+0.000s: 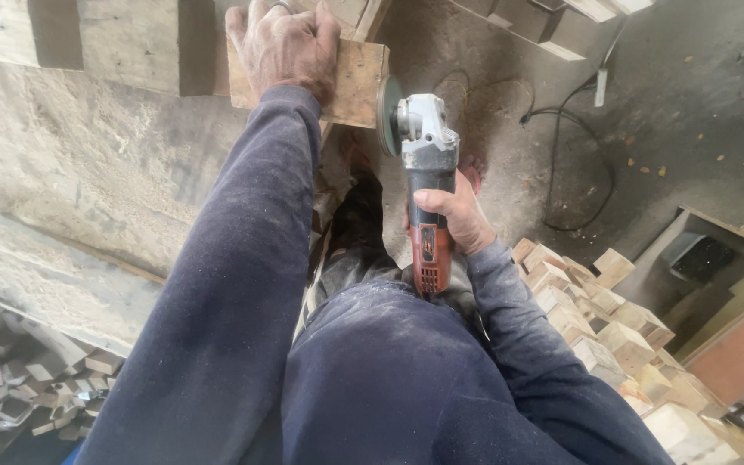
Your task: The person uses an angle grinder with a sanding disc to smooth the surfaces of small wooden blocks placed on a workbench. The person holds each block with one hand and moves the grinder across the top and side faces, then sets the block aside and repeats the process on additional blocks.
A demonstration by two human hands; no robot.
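Wooden block point(356, 84), flat and pale brown, lies at the edge of the dusty worktop point(88, 155), pinned under the left hand point(284, 45), whose palm presses down on it with the fingers spread over its far side. Just right of that hand, the block's right edge meets the grey disc point(388, 103) of an angle grinder point(428, 181); disc and wood look to be touching. The right hand point(458, 215) is wrapped closed around the grinder's red and black body, thumb laid across the top, with the grey gear head pointing away from the person. A black power cable point(561, 164) loops over the concrete floor beyond the right hand. Beside the right forearm, a heap of small cut wood blocks point(596, 336) is stacked; more wood offcuts point(27, 387) lie below the left elbow, under the worktop
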